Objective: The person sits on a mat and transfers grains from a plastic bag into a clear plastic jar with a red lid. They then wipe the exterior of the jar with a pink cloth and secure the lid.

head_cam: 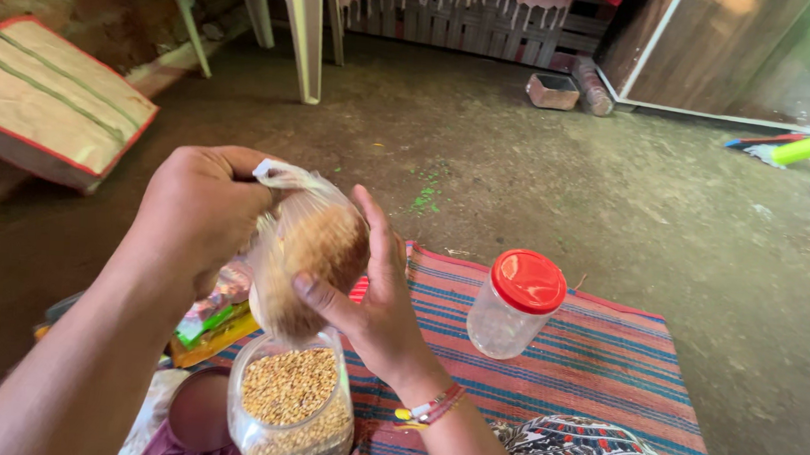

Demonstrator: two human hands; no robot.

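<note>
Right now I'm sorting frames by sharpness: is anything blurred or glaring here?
Head view: the clear plastic bag of grain is motion-blurred between both hands; the open clear jar of grain and the red-lidded clear jar are sharp; soft even daylight, no harsh glare.

Bag [307,245] above jar [292,406], on mat [601,358]

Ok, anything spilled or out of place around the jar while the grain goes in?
Nothing stands out. Both hands, left and right, hold the plastic bag over the open jar; no grain shows on the striped mat. The red-lidded jar stands upright.
</note>
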